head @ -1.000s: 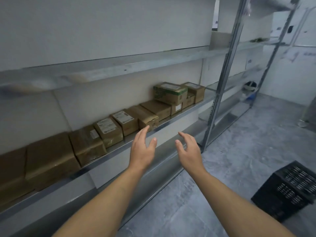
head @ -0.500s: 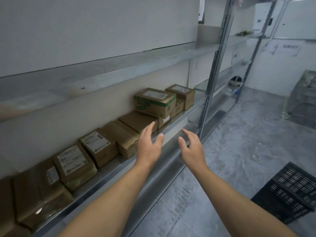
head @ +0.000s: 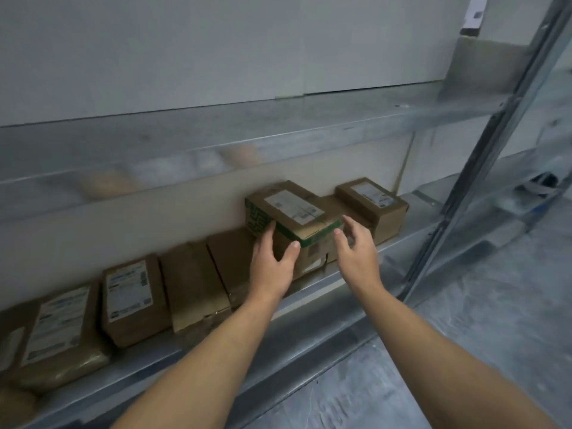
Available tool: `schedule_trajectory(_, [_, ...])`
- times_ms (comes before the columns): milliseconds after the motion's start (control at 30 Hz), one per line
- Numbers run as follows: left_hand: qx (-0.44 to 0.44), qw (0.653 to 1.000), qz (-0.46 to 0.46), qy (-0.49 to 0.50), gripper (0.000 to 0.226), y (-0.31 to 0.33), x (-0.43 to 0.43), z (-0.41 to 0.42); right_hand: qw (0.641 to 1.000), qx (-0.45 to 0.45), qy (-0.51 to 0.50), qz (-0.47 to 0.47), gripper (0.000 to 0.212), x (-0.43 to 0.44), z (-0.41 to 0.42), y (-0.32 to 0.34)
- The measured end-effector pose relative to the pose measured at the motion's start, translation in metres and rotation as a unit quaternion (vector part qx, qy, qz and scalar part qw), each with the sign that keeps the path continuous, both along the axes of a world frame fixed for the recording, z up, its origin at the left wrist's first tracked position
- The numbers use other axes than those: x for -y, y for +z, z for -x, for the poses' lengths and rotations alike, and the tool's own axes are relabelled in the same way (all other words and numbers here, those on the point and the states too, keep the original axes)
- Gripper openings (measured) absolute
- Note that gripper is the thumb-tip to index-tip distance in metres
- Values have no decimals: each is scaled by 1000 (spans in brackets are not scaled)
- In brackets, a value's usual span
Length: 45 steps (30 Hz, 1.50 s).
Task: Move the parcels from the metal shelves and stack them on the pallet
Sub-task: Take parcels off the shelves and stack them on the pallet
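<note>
Since half a second ago both hands have moved in from hovering before the shelf edge to the green-printed parcel (head: 294,212), which sits on a lower parcel (head: 311,267) on the metal shelf (head: 328,284), against the wall and just left of a labelled parcel (head: 371,202). Left hand (head: 272,261) lies on its left front corner, fingers straight along the side, thumb spread across the front. Right hand (head: 356,252) is at the right front corner, fingers apart and lightly bent, possibly not touching yet; blur hides it.
</note>
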<state>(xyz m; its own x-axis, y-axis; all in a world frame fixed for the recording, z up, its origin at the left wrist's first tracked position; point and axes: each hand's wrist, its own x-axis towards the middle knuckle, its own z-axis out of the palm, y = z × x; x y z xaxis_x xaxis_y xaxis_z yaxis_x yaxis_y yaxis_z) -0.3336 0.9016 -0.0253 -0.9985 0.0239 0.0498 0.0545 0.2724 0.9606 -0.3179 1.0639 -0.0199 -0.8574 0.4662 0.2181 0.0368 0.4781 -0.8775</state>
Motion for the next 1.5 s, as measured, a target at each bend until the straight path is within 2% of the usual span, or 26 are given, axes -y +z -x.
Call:
schedule_trajectory(200, [42,995,-29,91,73,-11,-31,32,998,39,44,25,57,-39,63,-1])
schedule_trajectory(333, [67,989,-49,120,74,-15,-41,33,993,77,63,60,57,-43,74,-12])
schedule_trajectory(633, [72,977,-134,147,65,-19,-59,35,980,46,112,156,52,-52,82,-24])
schedule_trajectory(900, [72,964,-192,171,78,-20,-56,13,973,20,145,177,53,-39,63,-33])
schedule_trajectory(1033, [40,959,-202,195,56,-17,-39,-7,968,12,170,183,50,-18,50,-34])
schedule_trajectory(1133, [15,953,-215,215,65,-17,-17,-22,962,8,187,198,48,7,40,-29])
schedule_trajectory(1267, [-19,942,-226,247,54,-7,23,-51,951,-7,224,212,42,52,23,-19])
schedule_trajectory(1367, [-43,933,-227,277,61,-2,64,-81,937,-9,267,224,41,96,7,-16])
schedule_trajectory(1500, [-67,920,-208,326,59,2,126,-130,912,-5,331,242,43,166,-23,-17])
